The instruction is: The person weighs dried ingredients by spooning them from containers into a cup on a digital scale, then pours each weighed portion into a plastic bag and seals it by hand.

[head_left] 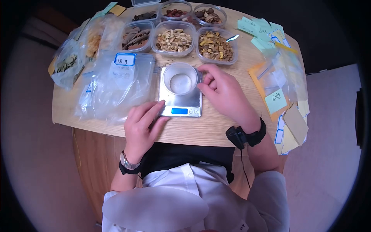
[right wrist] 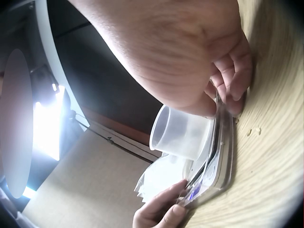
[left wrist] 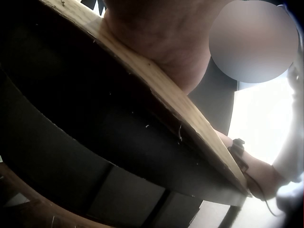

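Note:
A small digital scale (head_left: 181, 101) with a silver plate and a blue display lies on the table. On its plate stands a clear round plastic cup (head_left: 180, 79), open side up, its inside looking bare. My left hand (head_left: 142, 123) touches the front left corner of the scale with fairly straight fingers. At the opposite side, my right hand (head_left: 224, 91) holds the scale's right edge between thumb and bent fingers. The right wrist view shows that thumb over the edge, close to the cup (right wrist: 183, 132). The left wrist view hides the left fingertips behind the table edge (left wrist: 156, 90).
Tubs of dried bark, pale slices (head_left: 174, 40) and yellow-brown pieces (head_left: 215, 46) stand behind the scale, with smaller tubs farther back. Clear zip bags (head_left: 119, 85), one labelled 18 g, lie left. Green notes (head_left: 249, 26), a bag and card pieces (head_left: 295, 125) lie right.

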The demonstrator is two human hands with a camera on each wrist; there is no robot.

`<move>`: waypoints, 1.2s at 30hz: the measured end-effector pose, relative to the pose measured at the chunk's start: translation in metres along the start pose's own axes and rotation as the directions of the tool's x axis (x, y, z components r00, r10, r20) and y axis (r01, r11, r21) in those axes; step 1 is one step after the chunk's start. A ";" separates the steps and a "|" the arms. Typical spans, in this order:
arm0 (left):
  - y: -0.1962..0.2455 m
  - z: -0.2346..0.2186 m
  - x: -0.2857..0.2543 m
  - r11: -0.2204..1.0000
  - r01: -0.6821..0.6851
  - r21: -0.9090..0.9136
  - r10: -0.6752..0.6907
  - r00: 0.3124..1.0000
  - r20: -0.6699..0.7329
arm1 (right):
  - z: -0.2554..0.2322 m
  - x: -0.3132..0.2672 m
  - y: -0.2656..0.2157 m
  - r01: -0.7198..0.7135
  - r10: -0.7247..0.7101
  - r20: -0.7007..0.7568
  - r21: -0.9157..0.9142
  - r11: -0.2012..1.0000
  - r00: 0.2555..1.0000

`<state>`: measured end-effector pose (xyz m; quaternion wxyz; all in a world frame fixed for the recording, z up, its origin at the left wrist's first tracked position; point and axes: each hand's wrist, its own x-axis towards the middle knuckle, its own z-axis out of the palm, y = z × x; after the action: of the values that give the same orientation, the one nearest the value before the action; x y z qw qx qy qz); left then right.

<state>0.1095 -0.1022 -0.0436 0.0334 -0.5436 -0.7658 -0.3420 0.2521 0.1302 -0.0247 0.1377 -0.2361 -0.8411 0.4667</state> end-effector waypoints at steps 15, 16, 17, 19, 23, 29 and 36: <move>0.000 -0.002 -0.002 0.999 0.029 -0.015 -0.029 0.999 0.017 | 0.002 -0.001 0.003 0.018 -0.018 -0.026 0.016 1.000 1.000; -0.001 -0.002 -0.003 0.999 0.035 -0.012 -0.035 0.999 0.011 | 0.000 -0.003 0.002 0.023 -0.023 -0.018 0.015 1.000 1.000; -0.001 -0.002 -0.004 0.998 0.047 -0.042 -0.046 0.999 0.006 | -0.003 -0.005 0.000 0.031 -0.031 -0.038 -0.014 0.999 0.999; -0.003 -0.002 -0.008 0.995 0.067 -0.068 -0.068 0.998 -0.012 | -0.012 -0.010 -0.006 0.049 -0.051 -0.044 -0.047 0.998 0.998; -0.012 0.000 -0.016 0.990 -0.015 -0.142 -0.005 0.990 -0.140 | -0.027 -0.015 -0.017 0.111 -0.121 -0.051 -0.169 0.979 0.991; -0.014 -0.005 -0.017 0.970 -0.225 -0.089 0.192 0.940 -0.282 | -0.033 -0.020 -0.030 0.179 -0.174 0.056 -0.112 0.977 0.983; -0.018 -0.009 -0.026 0.949 -0.276 -0.153 0.203 0.906 -0.371 | -0.024 -0.061 -0.036 0.288 -0.294 0.024 -0.285 0.914 0.956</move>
<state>0.1017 -0.1310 -0.0567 0.1558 -0.5647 -0.6358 -0.5025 0.3051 0.0990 0.0177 0.1781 -0.1301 -0.9239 0.3127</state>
